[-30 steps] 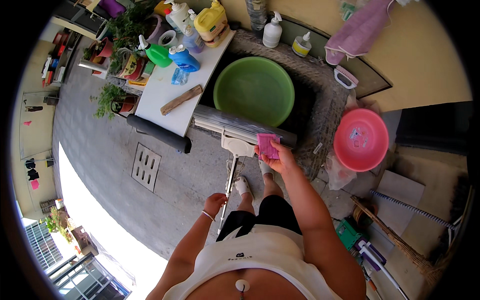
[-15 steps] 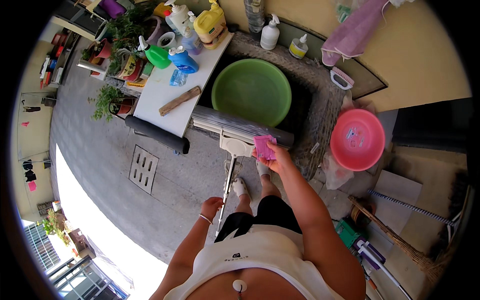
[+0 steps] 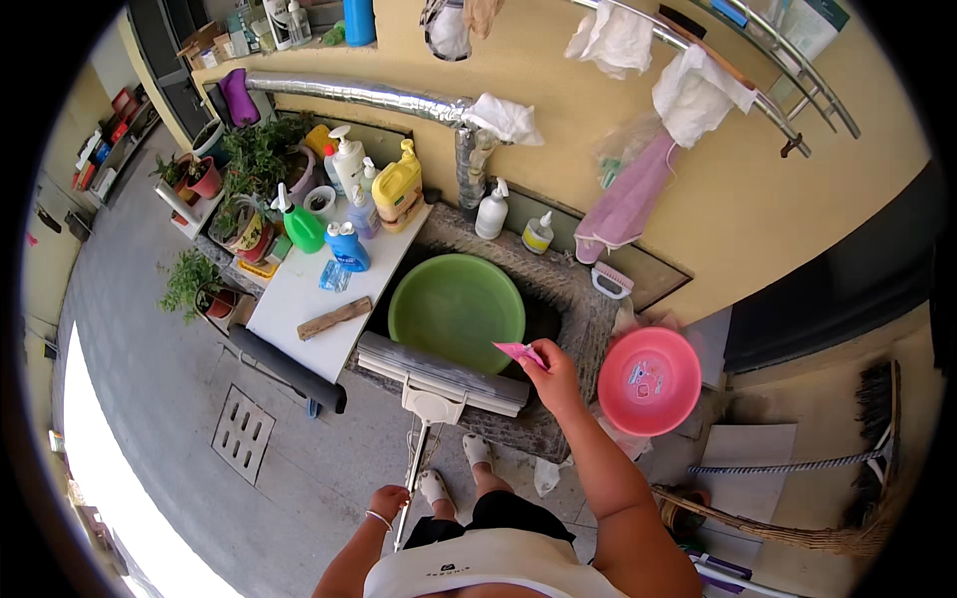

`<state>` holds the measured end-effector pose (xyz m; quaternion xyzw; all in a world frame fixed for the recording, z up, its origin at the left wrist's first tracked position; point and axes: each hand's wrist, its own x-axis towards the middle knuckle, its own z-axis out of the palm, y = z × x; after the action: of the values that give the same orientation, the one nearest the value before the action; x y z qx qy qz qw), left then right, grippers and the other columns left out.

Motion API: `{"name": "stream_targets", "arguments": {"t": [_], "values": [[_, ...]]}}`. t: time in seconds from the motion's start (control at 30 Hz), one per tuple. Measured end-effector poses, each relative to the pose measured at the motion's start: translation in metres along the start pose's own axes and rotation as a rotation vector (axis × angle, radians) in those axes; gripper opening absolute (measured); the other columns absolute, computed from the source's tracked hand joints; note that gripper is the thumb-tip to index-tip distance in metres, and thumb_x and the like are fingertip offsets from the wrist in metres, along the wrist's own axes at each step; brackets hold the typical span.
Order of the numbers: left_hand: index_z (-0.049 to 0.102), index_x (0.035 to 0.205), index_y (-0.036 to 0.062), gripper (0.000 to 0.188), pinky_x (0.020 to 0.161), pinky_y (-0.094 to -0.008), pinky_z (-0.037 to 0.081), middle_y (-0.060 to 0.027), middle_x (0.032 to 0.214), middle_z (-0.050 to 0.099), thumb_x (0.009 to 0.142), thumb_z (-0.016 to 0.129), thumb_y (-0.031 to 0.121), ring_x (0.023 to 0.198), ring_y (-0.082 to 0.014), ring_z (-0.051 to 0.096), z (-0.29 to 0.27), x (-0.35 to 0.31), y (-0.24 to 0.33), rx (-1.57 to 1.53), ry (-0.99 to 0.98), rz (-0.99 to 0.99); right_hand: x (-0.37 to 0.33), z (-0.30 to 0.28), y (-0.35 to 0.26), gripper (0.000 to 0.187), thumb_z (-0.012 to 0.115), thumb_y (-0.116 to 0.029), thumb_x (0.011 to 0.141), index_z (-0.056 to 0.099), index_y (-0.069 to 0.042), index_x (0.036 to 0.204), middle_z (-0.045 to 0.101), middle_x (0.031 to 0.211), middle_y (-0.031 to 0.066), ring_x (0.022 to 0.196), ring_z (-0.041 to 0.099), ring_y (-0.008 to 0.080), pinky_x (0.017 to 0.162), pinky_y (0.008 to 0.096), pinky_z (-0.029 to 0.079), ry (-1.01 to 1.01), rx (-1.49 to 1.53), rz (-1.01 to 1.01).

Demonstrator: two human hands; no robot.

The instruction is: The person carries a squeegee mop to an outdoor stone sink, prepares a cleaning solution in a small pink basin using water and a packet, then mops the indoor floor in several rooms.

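Note:
My right hand (image 3: 553, 375) is raised over the stone sink's front rim and pinches a small pink packet (image 3: 519, 351) by its edge. Just beyond it sits a green basin (image 3: 457, 309) inside the stone sink (image 3: 573, 309). My left hand (image 3: 388, 499) is low near my hip, closed around the thin handle of a mop (image 3: 415, 468). The mop's wide grey sponge head (image 3: 444, 373) rests along the sink's front edge, left of my right hand.
A white board (image 3: 299, 299) left of the sink carries several detergent bottles (image 3: 397, 186) and a wooden brush (image 3: 334, 318). A pink basin (image 3: 649, 380) sits to the right. Potted plants (image 3: 254, 159) stand at the back left, a floor drain (image 3: 241, 435) below, a broom (image 3: 797, 463) at right.
The view has tilted up toward the wall. My right hand has lifted the pink packet off the mop head and moved it right, toward the green basin's rim. The left hand stays on the mop handle.

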<state>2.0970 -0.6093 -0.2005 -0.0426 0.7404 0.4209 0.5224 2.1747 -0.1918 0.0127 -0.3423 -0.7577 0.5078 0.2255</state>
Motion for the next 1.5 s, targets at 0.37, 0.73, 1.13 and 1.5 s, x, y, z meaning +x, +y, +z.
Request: {"name": "stream_targets", "arguments": {"t": [0.37, 0.73, 1.13, 1.5], "values": [[0.066, 0.083, -0.0007, 0.017, 0.053, -0.0252, 0.046, -0.0068, 0.068, 0.065, 0.075, 0.063, 0.014, 0.057, -0.0120, 0.058, 0.015, 0.013, 0.034, 0.014, 0.024, 0.108, 0.087, -0.126, -0.209, 0.010, 0.063, -0.007, 0.078, 0.062, 0.000, 0.085, 0.063, 0.079, 0.0029, 0.066, 0.055, 0.0073, 0.060, 0.0216, 0.043, 0.225, 0.275, -0.291], [0.067, 0.081, -0.0013, 0.017, 0.057, -0.0254, 0.048, -0.0071, 0.069, 0.065, 0.075, 0.063, 0.014, 0.061, -0.0126, 0.060, 0.005, 0.018, 0.072, -0.015, 0.090, 0.248, 0.183, -0.219, -0.410, 0.013, 0.066, -0.008, 0.073, 0.064, 0.002, 0.080, 0.063, 0.069, 0.0038, 0.063, 0.057, 0.0071, 0.059, 0.0220, 0.044, 0.465, 0.077, -0.669], [0.058, 0.105, -0.0007, 0.027, 0.073, -0.0247, 0.048, -0.0071, 0.092, 0.064, 0.083, 0.062, 0.014, 0.082, -0.0118, 0.059, 0.006, -0.092, 0.265, -0.103, 0.215, 0.601, 0.183, -0.064, -0.378, 0.016, 0.066, -0.012, 0.077, 0.065, 0.002, 0.085, 0.060, 0.069, 0.0008, 0.060, 0.051, 0.0050, 0.055, 0.0188, 0.039, -0.344, 0.149, -0.468], [0.060, 0.094, -0.0002, 0.019, 0.075, -0.0288, 0.048, -0.0084, 0.089, 0.064, 0.075, 0.065, 0.000, 0.080, -0.0159, 0.061, 0.020, -0.154, 0.406, -0.861, -0.089, 0.920, 0.077, 0.053, -0.223, 0.011, 0.064, -0.005, 0.077, 0.064, 0.002, 0.085, 0.062, 0.074, 0.0006, 0.065, 0.054, 0.0037, 0.058, 0.0201, 0.044, -0.923, 0.187, -0.179]]}}
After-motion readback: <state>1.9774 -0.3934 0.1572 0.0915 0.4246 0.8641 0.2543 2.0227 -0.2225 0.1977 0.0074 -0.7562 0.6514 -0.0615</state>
